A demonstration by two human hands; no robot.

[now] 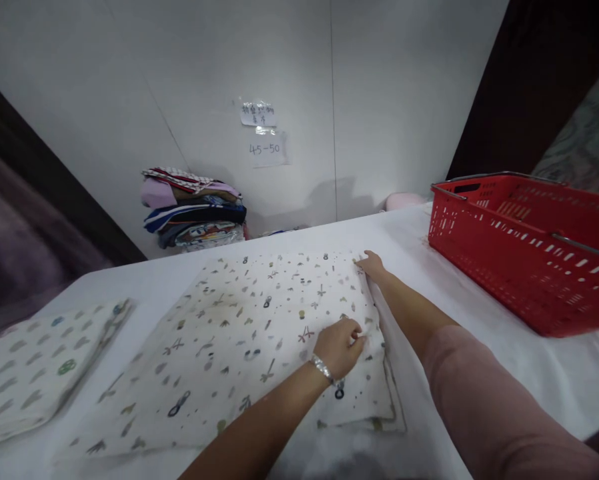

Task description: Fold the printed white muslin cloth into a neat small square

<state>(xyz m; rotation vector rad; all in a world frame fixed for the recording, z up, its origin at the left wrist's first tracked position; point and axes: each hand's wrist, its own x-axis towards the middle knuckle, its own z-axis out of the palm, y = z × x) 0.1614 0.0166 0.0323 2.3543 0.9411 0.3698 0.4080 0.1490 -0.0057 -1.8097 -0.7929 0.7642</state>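
A white cloth printed with small dark, green and red figures lies folded in layers on the white-covered table. My left hand, with a silvery bracelet at the wrist, is closed in a pinch on the cloth near its right edge. Farther off, my right hand grips the cloth's far right corner, its fingers partly out of sight. Both arms reach in from below, and the left forearm covers part of the cloth's near side. At the lower right corner of the cloth, the layered edges lie slightly apart.
Another folded cloth with grey and green marks lies at the left. On the right stands a red plastic basket with metal handles. Behind the table, a pile of folded clothes rests against the wall, below paper signs.
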